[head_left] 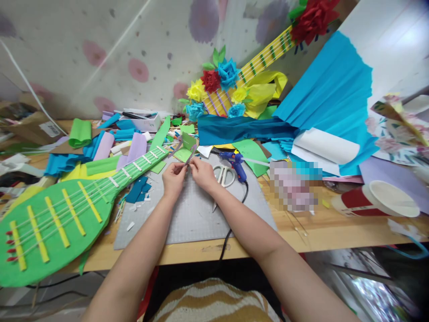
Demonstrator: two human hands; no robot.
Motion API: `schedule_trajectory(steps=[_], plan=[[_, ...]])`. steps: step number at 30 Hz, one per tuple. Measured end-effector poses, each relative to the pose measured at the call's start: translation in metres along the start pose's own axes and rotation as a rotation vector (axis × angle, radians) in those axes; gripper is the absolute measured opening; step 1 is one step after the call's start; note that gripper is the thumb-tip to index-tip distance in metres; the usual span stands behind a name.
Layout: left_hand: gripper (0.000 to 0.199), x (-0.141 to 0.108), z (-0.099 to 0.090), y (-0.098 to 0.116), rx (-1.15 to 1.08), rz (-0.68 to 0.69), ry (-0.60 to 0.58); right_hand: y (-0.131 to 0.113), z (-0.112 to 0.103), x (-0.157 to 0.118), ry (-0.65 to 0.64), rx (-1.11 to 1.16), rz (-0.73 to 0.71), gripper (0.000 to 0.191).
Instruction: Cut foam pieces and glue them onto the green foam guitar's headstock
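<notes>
My left hand and my right hand meet above the grey cutting mat, fingertips pinched close together. Between them is a thin purplish strip, apparently paper, whose end sticks up past the right fingers. Just beyond the fingertips lie green paper pieces. White-handled scissors rest beside my right wrist, partly hidden by the forearm. A blue glue gun with a glue stick in it lies to their right. Left of my left hand are dark blue paper scraps.
A green paper-covered guitar shape lies at left. A yellow one with paper flowers leans on the wall. Blue crepe paper spreads at right, near a red-and-white paper cup. The glue gun's cord hangs over the table edge.
</notes>
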State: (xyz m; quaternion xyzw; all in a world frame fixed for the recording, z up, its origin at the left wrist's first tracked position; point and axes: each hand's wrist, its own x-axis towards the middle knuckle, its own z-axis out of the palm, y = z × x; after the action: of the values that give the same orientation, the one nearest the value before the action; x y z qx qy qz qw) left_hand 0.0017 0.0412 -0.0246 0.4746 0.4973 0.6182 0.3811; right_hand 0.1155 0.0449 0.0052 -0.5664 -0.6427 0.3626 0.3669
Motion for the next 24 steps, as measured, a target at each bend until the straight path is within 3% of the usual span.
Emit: schedule_trajectory(steps=[3, 7, 9, 11, 15, 17, 24], plan=[[0.017, -0.001, -0.001, 0.001, 0.015, 0.005, 0.002, -0.003, 0.0, -0.001, 0.011, -0.025, -0.008, 0.007], [0.016, -0.003, -0.001, 0.003, 0.058, 0.047, -0.008, -0.003, -0.008, 0.011, -0.319, 0.506, 0.306, 0.013], [0.016, -0.004, 0.0, 0.003, 0.065, 0.057, -0.013, -0.002, -0.011, 0.014, -0.409, 0.64, 0.371, 0.013], [0.015, -0.003, 0.0, 0.002, 0.054, 0.05, -0.019, -0.002, -0.011, 0.013, -0.34, 0.558, 0.323, 0.012], [0.016, -0.001, 0.0, 0.0, 0.005, 0.033, -0.001, -0.002, -0.005, 0.003, -0.017, 0.034, -0.019, 0.007], [0.015, -0.001, -0.001, 0.001, 0.017, 0.04, 0.008, -0.001, -0.002, 0.001, 0.024, -0.07, -0.098, 0.006], [0.012, -0.006, -0.001, 0.007, 0.13, 0.105, -0.019, 0.006, -0.007, 0.012, -0.384, 0.619, 0.273, 0.011]])
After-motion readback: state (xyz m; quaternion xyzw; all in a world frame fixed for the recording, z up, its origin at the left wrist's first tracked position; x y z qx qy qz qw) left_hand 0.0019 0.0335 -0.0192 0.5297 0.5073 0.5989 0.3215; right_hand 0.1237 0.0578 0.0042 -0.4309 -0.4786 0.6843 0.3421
